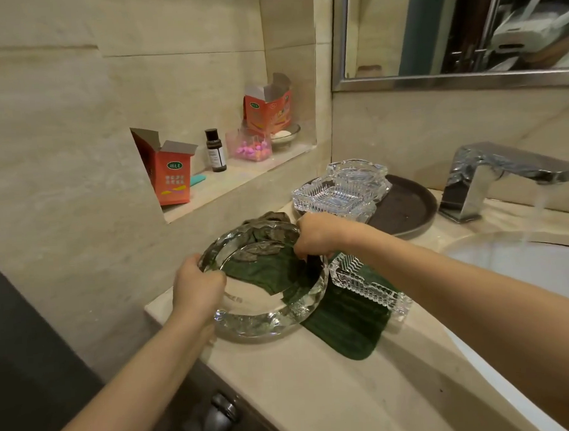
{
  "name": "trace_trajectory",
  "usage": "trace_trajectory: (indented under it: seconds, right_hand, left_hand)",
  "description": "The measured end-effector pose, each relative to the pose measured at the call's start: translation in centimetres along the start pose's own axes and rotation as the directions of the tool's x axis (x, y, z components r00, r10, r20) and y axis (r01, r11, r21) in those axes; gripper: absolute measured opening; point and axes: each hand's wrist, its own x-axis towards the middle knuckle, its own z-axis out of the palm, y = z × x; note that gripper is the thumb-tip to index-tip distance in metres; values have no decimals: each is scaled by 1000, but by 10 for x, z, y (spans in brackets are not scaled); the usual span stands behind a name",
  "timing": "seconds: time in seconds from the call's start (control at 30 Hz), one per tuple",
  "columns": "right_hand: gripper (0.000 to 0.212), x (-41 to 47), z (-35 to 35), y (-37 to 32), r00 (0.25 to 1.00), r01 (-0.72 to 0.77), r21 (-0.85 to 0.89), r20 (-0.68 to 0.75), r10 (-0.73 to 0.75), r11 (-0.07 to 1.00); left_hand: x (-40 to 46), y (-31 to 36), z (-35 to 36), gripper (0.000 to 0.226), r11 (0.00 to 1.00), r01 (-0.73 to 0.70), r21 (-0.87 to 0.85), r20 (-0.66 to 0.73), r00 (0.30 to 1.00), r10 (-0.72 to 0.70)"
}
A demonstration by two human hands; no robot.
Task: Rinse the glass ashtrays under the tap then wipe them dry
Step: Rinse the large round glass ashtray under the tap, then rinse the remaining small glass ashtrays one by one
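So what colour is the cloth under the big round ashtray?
Dark green, seen from the head camera: the cloth lies under the ashtray.

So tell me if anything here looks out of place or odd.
The tap is running into the sink unattended while both hands wipe the round ashtray. Two ashtrays sit stacked, tilted, overhanging the dark tray.

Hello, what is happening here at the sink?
A person is handling a large round glass ashtray on the counter. The left hand grips its near rim; the right hand is at its far rim, over a green cloth. More glass ashtrays wait on a dark tray, and the tap runs.
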Motion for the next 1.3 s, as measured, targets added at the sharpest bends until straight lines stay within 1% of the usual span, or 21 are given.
trace_trajectory:
  seconds: [0.03, 0.13, 0.17, 0.23, 0.3, 0.37, 0.43, 0.47, 0.53, 0.57, 0.6, 0.67, 0.73, 0.8, 0.83, 0.93, 1.0, 1.07, 1.13, 1.2, 1.3]
  right_hand:
    - [19, -1, 1, 1, 1000, 17, -26, -15, -18, 1000]
    - [29, -9, 4, 3, 998, 59, -65, -32, -61, 996]
    - [33, -13, 2, 4, 996, 76, -60, -46, -79, 995]
    - [40, -23, -11, 6, 985, 119, -16, -127, -120, 993]
    - [42, -32, -31, 12, 962, 141, 77, -246, -118, 987]
    - [32, -36, -50, 26, 942, 131, 231, -333, -48, 964]
    - [22, -35, -62, 46, 910, 77, 330, -408, 69, 941]
    - [19, -32, -64, 56, 883, 45, 340, -453, 121, 939]
    - [22, -24, -64, 77, 835, -21, 323, -515, 195, 946]
    - [27, -19, -63, 85, 828, -56, 331, -512, 229, 942]
    - [33, -14, -61, 91, 837, -89, 371, -476, 272, 924]
    - [41, -6, -59, 99, 877, -136, 524, -331, 348, 841]
    - [49, 0, -58, 99, 906, -157, 658, -200, 372, 736]
    - [49, 6, -56, 96, 920, -148, 714, -155, 360, 685]
    - [45, 9, -55, 95, 922, -146, 717, -152, 357, 681]
    - [22, 14, -52, 94, 913, -134, 745, -163, 373, 653]
    - [16, 15, -49, 94, 905, -100, 787, -181, 384, 608]
    - [18, 12, -48, 94, 890, -53, 813, -225, 397, 579]
    - [26, 6, -51, 93, 867, 0, 821, -285, 409, 571]
    - [29, -6, -58, 93, 841, 63, 825, -346, 415, 561]
    - [25, -33, -72, 99, 804, 113, 793, -427, 414, 599]
  left_hand:
    - [2, -2, -1, 26, 999, 3, 33, 8, 1000, -3]
    - [1, -3, -2, 56, 976, -24, 216, 33, 999, 17]
    - [-5, 4, -3, 59, 957, -66, 282, 39, 998, 57]
    - [-12, 23, 1, 56, 907, -204, 368, 80, 979, 187]
    - [-10, 45, 10, 53, 884, -328, 334, 174, 943, 284]
    - [-2, 66, 26, 52, 884, -382, 271, 296, 907, 301]
    - [8, 82, 46, 50, 879, -398, 263, 351, 888, 297]
    - [13, 89, 57, 50, 872, -407, 271, 370, 880, 296]
    - [25, 98, 77, 48, 855, -419, 305, 404, 870, 283]
    - [32, 101, 86, 48, 848, -416, 328, 412, 871, 268]
    - [39, 103, 95, 48, 840, -405, 360, 419, 875, 242]
    - [51, 106, 108, 51, 807, -385, 448, 431, 884, 182]
    - [62, 106, 117, 51, 785, -367, 498, 463, 878, 117]
    - [71, 104, 123, 43, 793, -343, 503, 491, 869, 65]
    - [74, 102, 124, 40, 786, -343, 513, 494, 867, 56]
    - [78, 100, 127, 32, 752, -370, 546, 505, 861, 57]
    - [77, 99, 128, 24, 770, -360, 528, 516, 855, 46]
    - [72, 101, 128, 20, 775, -377, 507, 509, 857, 83]
    - [65, 107, 126, 21, 772, -418, 478, 485, 859, 164]
    - [54, 117, 122, 25, 787, -447, 426, 464, 854, 234]
    - [28, 132, 121, 19, 823, -465, 325, 486, 829, 277]
